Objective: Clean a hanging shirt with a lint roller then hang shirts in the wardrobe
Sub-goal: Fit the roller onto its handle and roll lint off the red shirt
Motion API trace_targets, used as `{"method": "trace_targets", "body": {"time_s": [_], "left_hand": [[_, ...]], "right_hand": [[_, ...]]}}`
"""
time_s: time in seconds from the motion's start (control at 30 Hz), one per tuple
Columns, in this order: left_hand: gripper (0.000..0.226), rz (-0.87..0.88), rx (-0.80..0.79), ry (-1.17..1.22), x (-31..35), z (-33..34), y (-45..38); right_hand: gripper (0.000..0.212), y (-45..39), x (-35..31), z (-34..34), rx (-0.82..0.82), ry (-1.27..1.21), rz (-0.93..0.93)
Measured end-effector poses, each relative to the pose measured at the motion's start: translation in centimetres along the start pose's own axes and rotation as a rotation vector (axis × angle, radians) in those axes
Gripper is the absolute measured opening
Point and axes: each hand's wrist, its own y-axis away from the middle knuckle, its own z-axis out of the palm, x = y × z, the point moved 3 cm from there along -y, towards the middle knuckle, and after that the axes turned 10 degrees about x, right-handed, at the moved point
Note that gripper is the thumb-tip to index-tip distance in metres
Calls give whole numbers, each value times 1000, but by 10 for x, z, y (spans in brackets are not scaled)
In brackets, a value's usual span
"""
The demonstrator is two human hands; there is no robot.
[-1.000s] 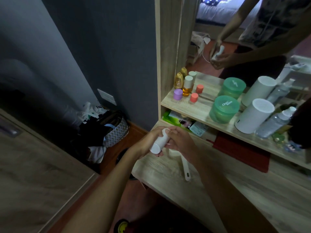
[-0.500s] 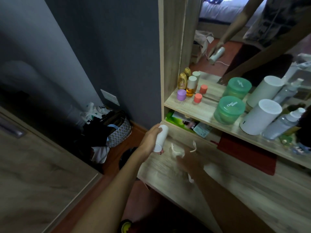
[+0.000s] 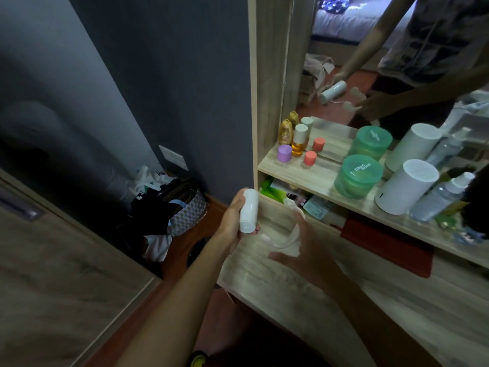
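My left hand (image 3: 231, 222) grips a white lint roller cylinder (image 3: 249, 210), held upright over the left end of the wooden desk (image 3: 264, 276). Just to its right, my right hand (image 3: 309, 260) hovers above the desk with its fingers loosely around a thin white handle piece (image 3: 291, 238), which is motion-blurred. The two white parts are apart, with a small gap between them. The mirror (image 3: 370, 56) reflects both hands and both parts. No shirt is in view.
The shelf (image 3: 317, 178) over the desk carries small bottles (image 3: 299, 140), a green jar (image 3: 358, 176), a white canister (image 3: 407, 186) and a spray bottle (image 3: 439, 197). A basket of clothes (image 3: 185, 210) stands on the floor by the grey wall. A wooden door panel (image 3: 79, 287) fills the lower left.
Both hands were together on the white cylinder. My right hand has pulled away to the right with the thin white piece, and my left hand has kept the cylinder and raised it upright.
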Motion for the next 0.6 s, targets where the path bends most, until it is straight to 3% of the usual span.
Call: {"method": "trace_targets", "body": {"time_s": [0.07,0.3,0.5,0.6], "left_hand": [[39,19,-62,-15,0,11,7],[37,-48,-158,124,-4,29,22],[29,-37,-179,144,0,36,29],[40,6,-180,78,1,39,32]], "right_hand": [[121,-1,-13,-4,61,53,-95],[109,2,-31,-6,211,168,-231],[114,4,-40,-13,239,124,-208],[113,3,-44,-19,236,127,-188]]}}
